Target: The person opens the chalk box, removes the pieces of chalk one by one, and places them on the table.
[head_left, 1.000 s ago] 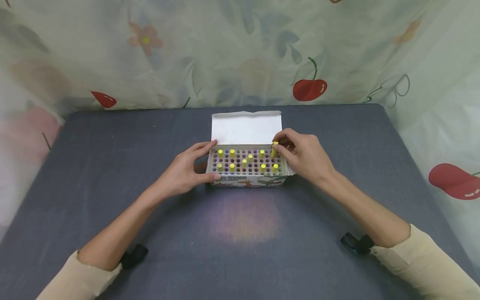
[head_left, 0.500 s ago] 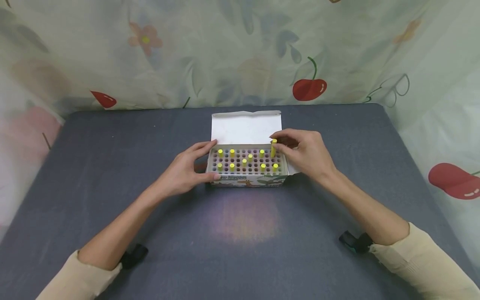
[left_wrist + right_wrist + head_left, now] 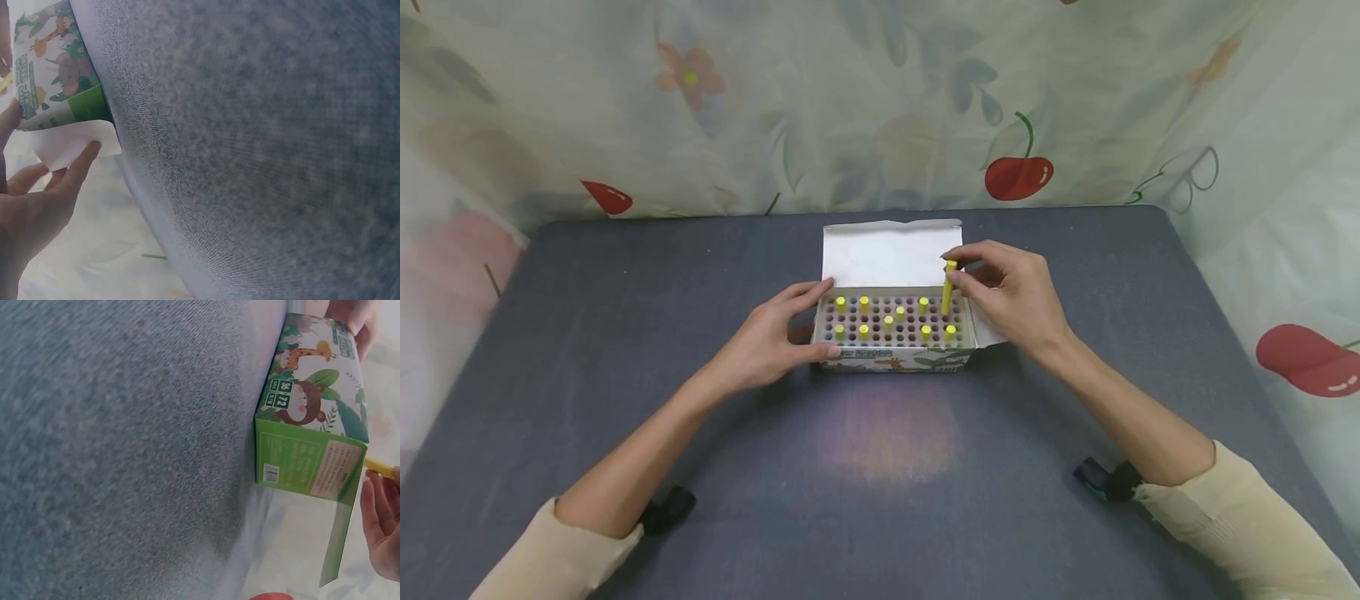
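An open cardboard box (image 3: 898,360) with a printed animal front stands in the middle of the table. Inside it a tray of small round holes (image 3: 912,340) carries several short yellow stubs (image 3: 888,321) standing up. My left hand (image 3: 767,346) grips the box's left end, thumb on the front corner, forefinger at the back corner; other fingers touch a white end flap (image 3: 69,145). Between thumb and fingers my right hand (image 3: 1011,292) pinches a slim yellow stick (image 3: 948,292), nearly upright over the tray's back right, its lower end right at the holes.
The white lid (image 3: 892,254) stands raised behind the tray. A side flap (image 3: 340,544) sticks out at the box's right end. Dark cloth covers the table (image 3: 880,500); a printed curtain (image 3: 850,108) hangs along its back edge.
My right hand has risen with the yellow stick, and more of its length shows above the tray. The right end flap shows more. My left hand stays on the box.
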A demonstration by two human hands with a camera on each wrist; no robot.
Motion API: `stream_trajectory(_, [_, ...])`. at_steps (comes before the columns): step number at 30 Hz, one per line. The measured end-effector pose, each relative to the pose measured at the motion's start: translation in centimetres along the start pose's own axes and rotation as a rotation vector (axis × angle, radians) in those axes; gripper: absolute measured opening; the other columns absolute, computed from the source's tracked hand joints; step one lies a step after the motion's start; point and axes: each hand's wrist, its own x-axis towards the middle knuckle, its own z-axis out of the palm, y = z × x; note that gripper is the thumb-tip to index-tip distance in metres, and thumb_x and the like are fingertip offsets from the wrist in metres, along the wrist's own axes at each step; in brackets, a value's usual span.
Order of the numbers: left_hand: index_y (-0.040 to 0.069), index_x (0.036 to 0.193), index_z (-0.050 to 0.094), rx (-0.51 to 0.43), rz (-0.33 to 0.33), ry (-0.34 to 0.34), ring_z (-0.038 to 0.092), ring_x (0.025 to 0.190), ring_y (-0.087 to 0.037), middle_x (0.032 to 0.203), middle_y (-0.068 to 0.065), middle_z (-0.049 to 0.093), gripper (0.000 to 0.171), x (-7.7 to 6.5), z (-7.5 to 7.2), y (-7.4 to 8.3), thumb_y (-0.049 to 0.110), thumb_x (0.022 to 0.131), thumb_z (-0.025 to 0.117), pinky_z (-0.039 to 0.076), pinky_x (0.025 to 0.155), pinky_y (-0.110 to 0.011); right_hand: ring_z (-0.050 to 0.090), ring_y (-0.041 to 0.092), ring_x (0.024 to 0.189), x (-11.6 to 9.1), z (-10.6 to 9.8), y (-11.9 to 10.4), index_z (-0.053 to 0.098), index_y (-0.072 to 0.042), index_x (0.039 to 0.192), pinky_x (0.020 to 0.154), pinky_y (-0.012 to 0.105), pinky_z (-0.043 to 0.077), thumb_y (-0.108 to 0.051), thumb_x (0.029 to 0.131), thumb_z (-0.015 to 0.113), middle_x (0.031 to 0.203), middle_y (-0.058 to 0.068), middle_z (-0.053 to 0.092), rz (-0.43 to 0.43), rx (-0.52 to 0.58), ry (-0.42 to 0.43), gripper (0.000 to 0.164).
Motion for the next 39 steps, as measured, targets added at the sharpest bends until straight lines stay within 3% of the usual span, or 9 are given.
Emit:
stream_trajectory(8, [0.017, 0.159, 0.027, 0.003, -0.002, -0.007, 0.041, 0.138, -0.036, 0.158, -0.014, 0.028, 0.09, 0.1, -0.1, 0.0, 0.023, 0.087, 0.08, 0.054, 0.097, -0.043, 0.07, 0.026, 0.07, -0.1, 0.0, -0.5, 0.074, -0.004, 0.11, 0.066, 0.022, 0.057, -0.005, 0.089, 0.074, 0.096, 0.002, 0.072, 0.023, 0.11, 0.016, 0.021])
stream_trajectory(14, [0.018, 0.159, 0.026, 0.016, -0.007, -0.013, 0.05, 0.131, -0.039, 0.158, -0.015, 0.028, 0.09, 0.1, -0.2, 0.2, 0.023, 0.087, 0.079, 0.055, 0.094, -0.044, 0.068, 0.029, 0.07, -0.4, -0.2, -1.2, 0.076, -0.008, 0.11, 0.064, 0.024, 0.056, -0.009, 0.089, 0.076, 0.092, 0.003, 0.073, 0.136, 0.189, 0.005, 0.021])
stream_trajectory(20, [0.018, 0.159, 0.026, 0.017, -0.004, -0.011, 0.045, 0.134, -0.038, 0.158, -0.015, 0.028, 0.089, 0.1, -0.1, 0.1, 0.023, 0.087, 0.079, 0.055, 0.095, -0.044, 0.067, 0.031, 0.071, -1.0, 0.0, -1.9, 0.076, -0.01, 0.11, 0.061, 0.028, 0.053, -0.013, 0.089, 0.077, 0.094, 0.007, 0.073, 0.209, 0.262, -0.047, 0.02])
stream_trajectory(30, [0.018, 0.159, 0.025, 0.003, -0.019, -0.019, 0.041, 0.138, -0.037, 0.159, -0.015, 0.026, 0.09, 0.1, -0.1, 0.0, 0.022, 0.088, 0.079, 0.053, 0.098, -0.044, 0.068, 0.036, 0.073, -2.2, 1.0, -3.3, 0.074, -0.004, 0.11, 0.068, 0.042, 0.06, -0.008, 0.088, 0.077, 0.095, 0.009, 0.073, 0.26, 0.426, -0.133, 0.022])
stream_trajectory(35, [0.019, 0.159, 0.025, 0.011, -0.027, -0.022, 0.049, 0.131, -0.039, 0.159, -0.015, 0.027, 0.09, 0.1, -0.1, 0.0, 0.023, 0.087, 0.079, 0.055, 0.094, -0.044, 0.07, 0.031, 0.073, -2.6, 1.6, -3.7, 0.073, -0.001, 0.111, 0.069, 0.04, 0.061, -0.006, 0.088, 0.076, 0.097, 0.011, 0.074, 0.302, 0.467, -0.181, 0.023])
stream_trajectory(39, [0.02, 0.159, 0.026, 0.012, -0.023, -0.021, 0.046, 0.134, -0.039, 0.159, -0.014, 0.027, 0.09, 0.2, -0.1, -0.1, 0.023, 0.087, 0.079, 0.055, 0.095, -0.044, 0.07, 0.032, 0.072, -2.9, 2.0, -3.9, 0.073, 0.0, 0.111, 0.068, 0.038, 0.061, -0.004, 0.089, 0.075, 0.103, 0.011, 0.073, 0.326, 0.483, -0.195, 0.023])
